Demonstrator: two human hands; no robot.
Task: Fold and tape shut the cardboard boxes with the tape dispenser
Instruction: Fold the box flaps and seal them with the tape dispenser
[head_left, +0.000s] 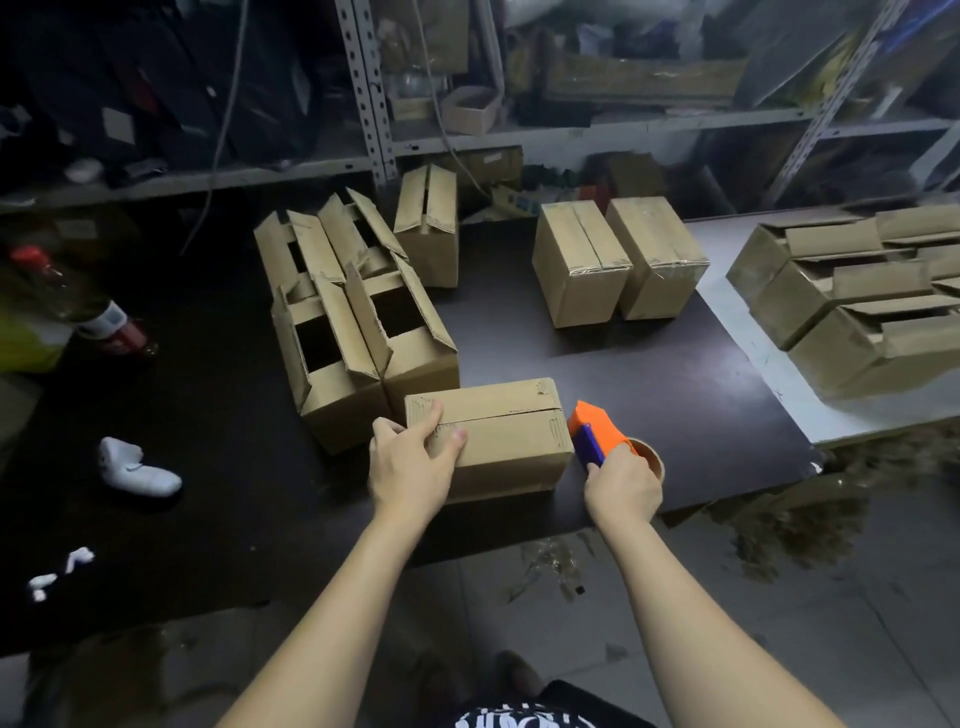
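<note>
Seam (498, 415) of the cardboard box (509, 457) runs left-right across the person, same as the box's long axis, w/ both top flaps folded down and no tape visible on it yet. Tape dispenser (592, 431), orange w/ a blue blade guard, sits at the box's right end, nose toward the end face; touching or just beside, can't tell which. Right hand (621, 483) grips the dispenser from behind, fingers wrapped around it. Left hand (415, 457) holds the box's opposite end, fingers curled over the top and left corner, thumb near the front edge, so it braces vs. a pull coming from the right. Judgement: next pass prob. goes right-to-left along the seam, toward the bracing hand. Box sits near the front edge of a dark tabletop (623, 364). Open-flapped boxes (353, 322) stand just behind it; two taped boxes (613, 260) stand farther back; more boxes are stacked on a white table (883, 415) at right. Metal shelving (374, 104) fills the back of a dim storeroom.
</note>
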